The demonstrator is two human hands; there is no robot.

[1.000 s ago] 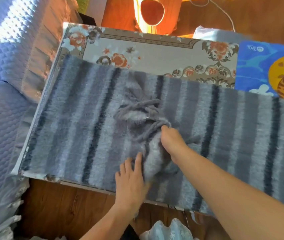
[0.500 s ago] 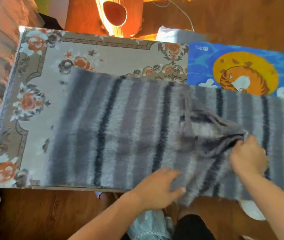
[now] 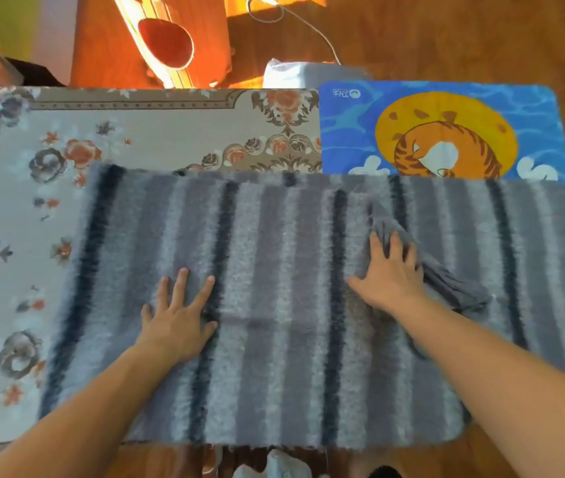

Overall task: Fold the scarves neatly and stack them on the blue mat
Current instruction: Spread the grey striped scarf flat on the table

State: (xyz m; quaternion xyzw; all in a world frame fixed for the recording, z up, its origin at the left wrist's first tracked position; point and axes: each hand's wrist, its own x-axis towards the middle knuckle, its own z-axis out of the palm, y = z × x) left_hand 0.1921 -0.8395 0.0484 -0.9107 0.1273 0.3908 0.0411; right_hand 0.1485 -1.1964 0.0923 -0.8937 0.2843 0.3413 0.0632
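Scarf: I see one grey striped scarf [image 3: 274, 305] spread flat, fuzzy, with dark and pale bands running away from me. It lies across the floral cloth and its right part overlaps the near edge of the blue mat.
Fringe: a bundle of grey tassels [image 3: 446, 281] lies on top of the scarf beside my right hand; more fringe hangs off the far right edge.
Left hand: my left hand [image 3: 177, 322] lies palm down on the scarf, fingers spread wide and straight, gripping nothing.
Right hand: my right hand [image 3: 391, 274] is also flat on the scarf, fingers splayed, fingertips touching the tassel bundle; I see no pinch.
Blue mat: the blue mat [image 3: 350, 132] sits at far right, printed with a curled orange tiger on a yellow disc. No folded scarf lies on it yet.
Writing: a small white logo with a few characters shows in the mat's far left corner; I cannot read them.
Floral cloth: the floral cloth [image 3: 157, 132] covers the work surface left of the mat, beige with orange and grey roses.
Around: a white cable [image 3: 308, 25] runs over the wooden floor [image 3: 446, 39] beyond, next to an orange wooden object [image 3: 157, 39] in sunlight.
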